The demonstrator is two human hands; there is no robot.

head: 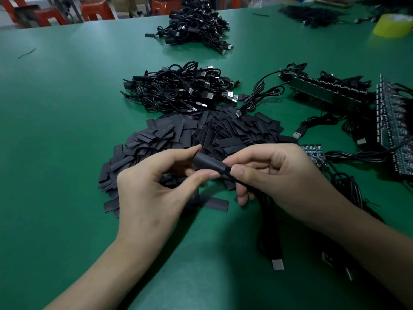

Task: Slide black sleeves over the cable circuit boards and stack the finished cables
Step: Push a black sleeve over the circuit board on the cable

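Nearest on the green table (55, 130), a USB plug (277, 264) is seen at the end of a black cable (269, 224) that runs down from the right hand (281, 175). Two more plugs (327, 259) lie just to its right.

Above the table, one black sleeve (207, 163) is held between both hands. It is pinched between the thumb and forefinger of the left hand (154, 189), the other fingers being curled beneath. The cable is pinched by the right thumb and forefinger where it meets the sleeve's right end. Whether a board sits inside cannot be told.

One loose flat sleeve (214, 203) lies under the hands. Behind them a broad pile of flat sleeves (201, 135) is spread, too many to count. Faint print is carried on some, but it cannot be read.

To the right, strips of small circuit boards (312, 153) with cables attached are laid, with two longer racks (326, 90) beyond.

Farther off, one heap of bundled cables (178, 90) is stacked behind the sleeve pile, and a second heap (196, 27) near the far edge. A yellow tape roll (393, 25) stands at far right, and red stools (96, 12) are seen beyond the table.
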